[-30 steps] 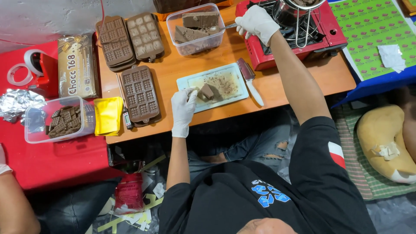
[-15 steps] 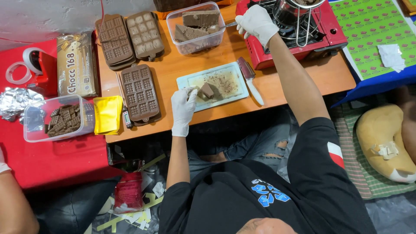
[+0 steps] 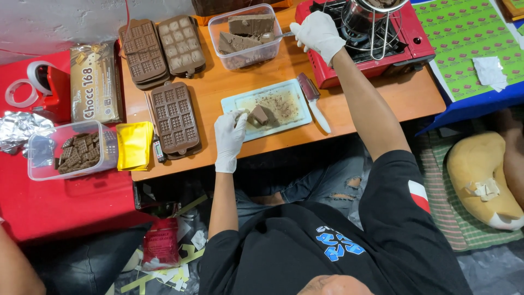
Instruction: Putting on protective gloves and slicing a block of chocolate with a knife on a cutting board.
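Your left hand [image 3: 230,134] stayed pinching the chocolate chunk [image 3: 260,115] on the board [image 3: 284,104], mid-worktop. Your right hand [image 3: 318,34] stayed closed on the spoon [image 3: 273,36] in the far tub [image 3: 218,27]; little had changed.

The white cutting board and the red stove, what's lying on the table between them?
A knife with a white handle lies between the cutting board and the red stove, seen in the head view.
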